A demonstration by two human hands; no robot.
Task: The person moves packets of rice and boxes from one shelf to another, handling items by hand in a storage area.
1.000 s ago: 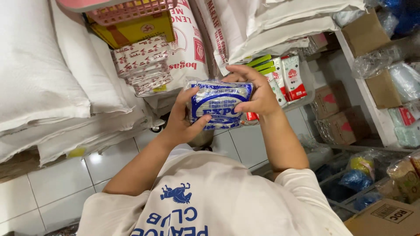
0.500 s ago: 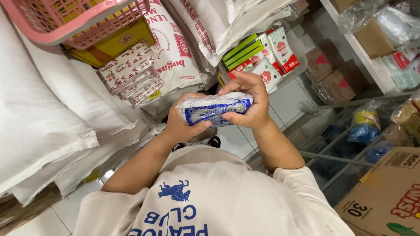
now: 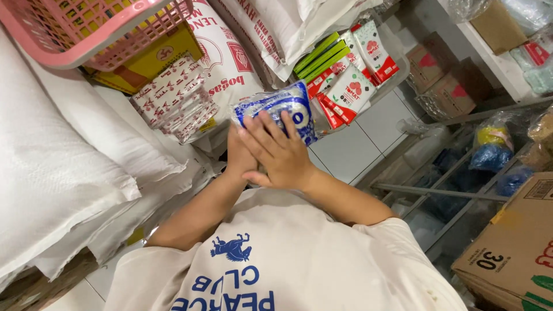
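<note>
One blue and white packet (image 3: 276, 110) is held up in front of the chest, just before the stacked goods. Both hands are on it: the right hand (image 3: 279, 151) lies flat across its near face with fingers spread and only lightly curled, and the left hand (image 3: 239, 155) is tucked behind the right one, pressed to the packet's underside; how far its fingers close I cannot tell.

To the left, large white sacks (image 3: 63, 155) lie piled, at least three, their outer ends cut off by the picture's edge. One printed sack (image 3: 222, 63) leans behind the packet. One pink basket (image 3: 92, 26) sits at the top left, partly out of view, over a yellow box (image 3: 150, 57) and a stack of small red and white packs (image 3: 175, 98) too many to count. Right of the packet stand about four red and white pouches (image 3: 351, 86) and three green flat boxes (image 3: 317, 55).

The white tiled floor (image 3: 357, 144) shows a narrow open strip between the sacks and a metal rack (image 3: 438, 190). One cardboard box (image 3: 512, 247) is cut off at the lower right. Bags on the rack are blurred.
</note>
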